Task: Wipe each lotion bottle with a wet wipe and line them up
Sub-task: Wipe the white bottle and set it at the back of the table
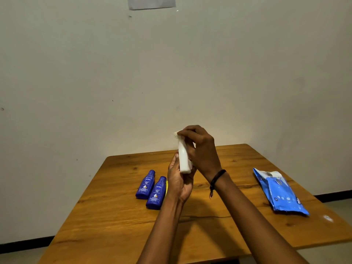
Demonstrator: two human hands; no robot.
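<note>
Raised together: left hand (178, 180) curled round the base of a near-upright white lotion bottle (183, 159), right hand (202, 149) arched over its top, pinching a wet wipe (176, 133). Just left of the left wrist, lying flat: two blue bottles (145, 185).

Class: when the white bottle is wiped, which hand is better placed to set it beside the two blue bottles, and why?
Probably left. The left hand grips the white bottle at its base, and the blue bottles lie on that side; the right hand holds the wipe at its top.
</note>
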